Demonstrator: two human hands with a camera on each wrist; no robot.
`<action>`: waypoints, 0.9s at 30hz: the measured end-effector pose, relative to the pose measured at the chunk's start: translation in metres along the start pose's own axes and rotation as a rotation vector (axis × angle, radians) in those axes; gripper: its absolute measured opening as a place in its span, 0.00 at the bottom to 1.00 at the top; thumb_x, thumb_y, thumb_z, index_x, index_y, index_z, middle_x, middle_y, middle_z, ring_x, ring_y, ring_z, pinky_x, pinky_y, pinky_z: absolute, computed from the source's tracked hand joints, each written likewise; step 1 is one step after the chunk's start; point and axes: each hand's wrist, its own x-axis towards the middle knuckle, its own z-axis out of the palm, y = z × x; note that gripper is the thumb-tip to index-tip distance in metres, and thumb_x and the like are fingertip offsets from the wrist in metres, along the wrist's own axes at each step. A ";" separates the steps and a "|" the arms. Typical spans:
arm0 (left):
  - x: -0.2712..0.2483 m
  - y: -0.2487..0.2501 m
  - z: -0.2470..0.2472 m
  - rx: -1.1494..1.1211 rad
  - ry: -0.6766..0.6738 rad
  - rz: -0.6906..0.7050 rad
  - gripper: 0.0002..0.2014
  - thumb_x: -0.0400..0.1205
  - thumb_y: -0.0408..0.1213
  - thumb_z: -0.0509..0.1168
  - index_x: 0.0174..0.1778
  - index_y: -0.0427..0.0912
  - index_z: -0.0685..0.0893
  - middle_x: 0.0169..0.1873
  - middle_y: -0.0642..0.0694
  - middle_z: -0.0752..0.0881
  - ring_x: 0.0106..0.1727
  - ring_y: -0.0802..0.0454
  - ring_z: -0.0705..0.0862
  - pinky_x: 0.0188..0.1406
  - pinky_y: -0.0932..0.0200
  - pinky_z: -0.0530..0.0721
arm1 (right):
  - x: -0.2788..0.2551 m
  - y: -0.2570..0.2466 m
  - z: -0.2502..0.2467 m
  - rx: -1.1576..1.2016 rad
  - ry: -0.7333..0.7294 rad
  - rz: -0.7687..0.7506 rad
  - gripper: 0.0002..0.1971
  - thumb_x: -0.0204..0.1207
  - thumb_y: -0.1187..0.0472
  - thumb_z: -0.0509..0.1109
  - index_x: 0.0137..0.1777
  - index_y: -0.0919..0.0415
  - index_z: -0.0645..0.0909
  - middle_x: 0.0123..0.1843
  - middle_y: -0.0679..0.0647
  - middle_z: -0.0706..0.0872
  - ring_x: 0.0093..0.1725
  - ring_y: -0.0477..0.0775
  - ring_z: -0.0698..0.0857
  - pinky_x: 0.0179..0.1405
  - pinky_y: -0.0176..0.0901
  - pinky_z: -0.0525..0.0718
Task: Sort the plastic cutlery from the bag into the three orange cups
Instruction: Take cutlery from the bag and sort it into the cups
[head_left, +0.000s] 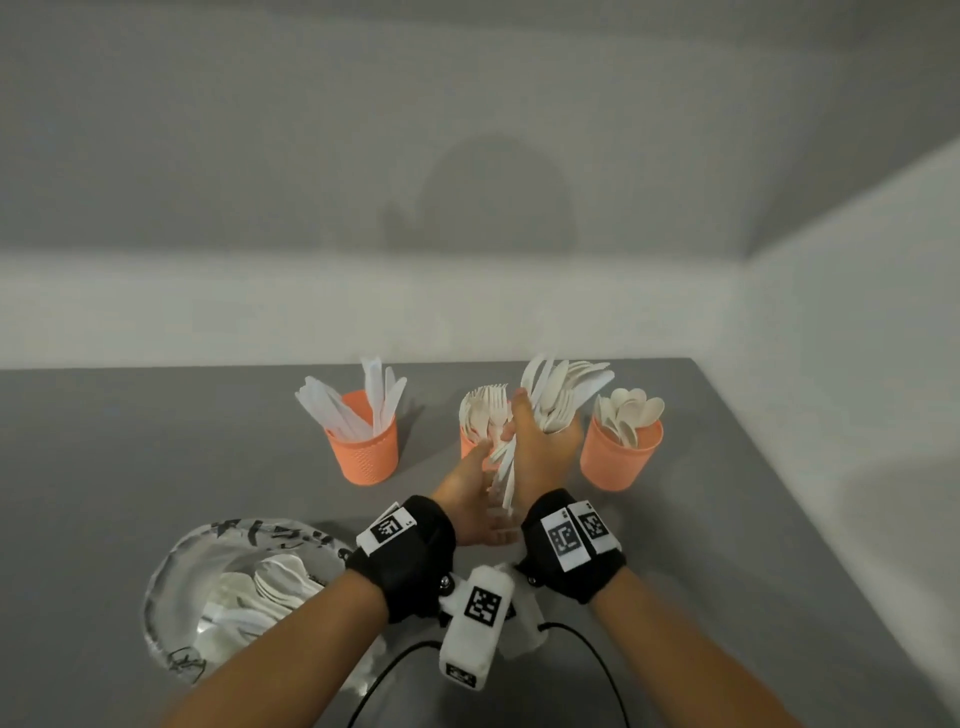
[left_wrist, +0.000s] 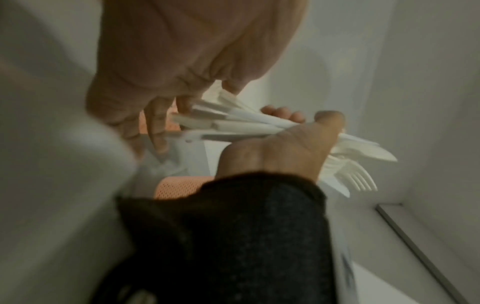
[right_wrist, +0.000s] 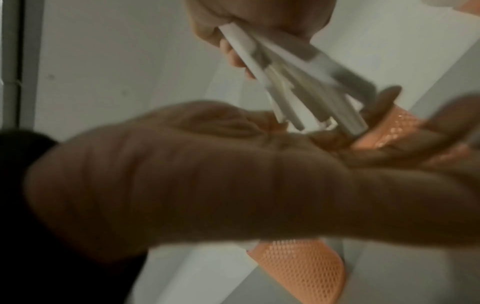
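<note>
My right hand (head_left: 540, 441) grips a mixed bundle of white plastic cutlery (head_left: 561, 395) by the middle, heads up, over the table in front of the cups. The left hand (head_left: 467, 488) lies open below it, fingers touching the handle ends. The left wrist view shows the bundle (left_wrist: 246, 125) with fork and knife heads, held by the right hand (left_wrist: 285, 148). Three orange cups stand in a row: the knife cup (head_left: 363, 447), the fork cup (head_left: 470, 444) half hidden by my hands, and the spoon cup (head_left: 618, 457). The clear bag (head_left: 171, 587) lies near left with cutlery inside.
The grey table (head_left: 156, 441) ends at a white wall behind the cups and a white wall on the right. Black cables (head_left: 602, 670) run from the wrist cameras near the front edge. Bare table surface shows left of the knife cup.
</note>
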 end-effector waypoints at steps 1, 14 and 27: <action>0.003 -0.001 0.001 -0.015 -0.016 -0.002 0.33 0.80 0.65 0.48 0.66 0.41 0.75 0.58 0.39 0.81 0.50 0.43 0.82 0.45 0.49 0.80 | 0.004 -0.001 0.001 0.009 0.014 -0.005 0.05 0.73 0.69 0.71 0.46 0.70 0.79 0.30 0.58 0.81 0.23 0.44 0.81 0.25 0.32 0.81; 0.005 0.027 0.007 -0.094 -0.081 0.155 0.14 0.87 0.44 0.52 0.55 0.43 0.81 0.35 0.48 0.90 0.37 0.54 0.87 0.31 0.64 0.87 | 0.007 0.011 0.007 -0.087 -0.190 0.063 0.07 0.68 0.73 0.75 0.43 0.63 0.84 0.37 0.54 0.88 0.33 0.43 0.88 0.36 0.37 0.85; -0.006 0.023 -0.015 0.169 -0.194 0.132 0.15 0.79 0.42 0.51 0.44 0.40 0.81 0.38 0.44 0.81 0.39 0.50 0.79 0.41 0.58 0.78 | 0.024 0.022 -0.004 -0.102 -0.213 0.359 0.06 0.74 0.63 0.72 0.40 0.65 0.80 0.29 0.58 0.84 0.29 0.53 0.84 0.35 0.45 0.85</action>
